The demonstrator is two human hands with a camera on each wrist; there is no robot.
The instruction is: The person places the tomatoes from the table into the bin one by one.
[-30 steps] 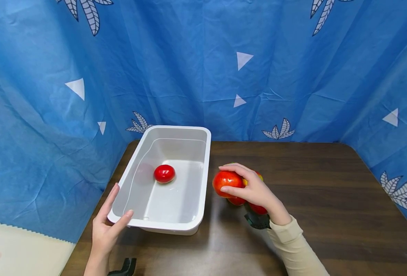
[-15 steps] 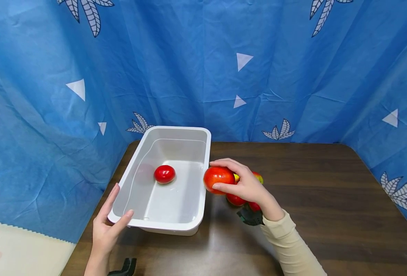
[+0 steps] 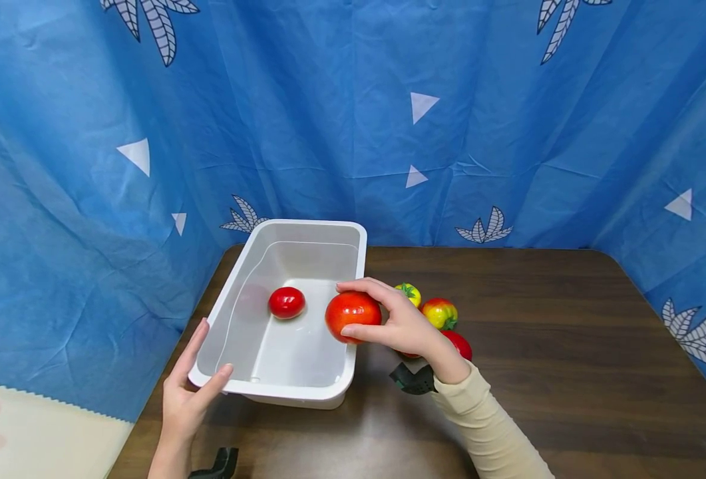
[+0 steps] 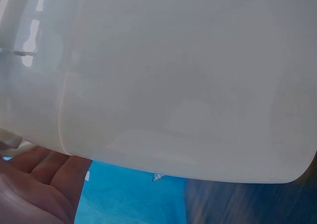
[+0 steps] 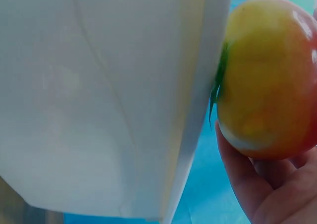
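Note:
My right hand [image 3: 397, 322] grips a large glossy tomato [image 3: 353, 314] between thumb and fingers, over the right rim of a white plastic bin [image 3: 355, 382]. In the right wrist view the tomato [image 5: 270, 80] shows a yellowish-orange side and a green leafy top facing the bin's wall [image 5: 99, 110]. A smaller red tomato [image 3: 287, 303] lies inside the bin. At the bin's near left corner my left hand [image 3: 185, 392] holds the rim, thumb over the edge and fingers along the outside. Its palm [image 4: 34, 194] shows below the bin wall [image 4: 173, 85] in the left wrist view.
Right of the bin on the brown table [image 3: 568, 346] sit a yellow fruit with a green top [image 3: 409, 293], a red-and-yellow fruit [image 3: 439, 313] and a red one [image 3: 459, 344]. Another red piece is mostly hidden behind my right hand. A blue curtain [image 3: 388, 133] encloses the table.
My right hand has carried the large tomato left, from beside the fruit group to over the bin's right rim, uncovering more of the group. The left hand and bin stay put.

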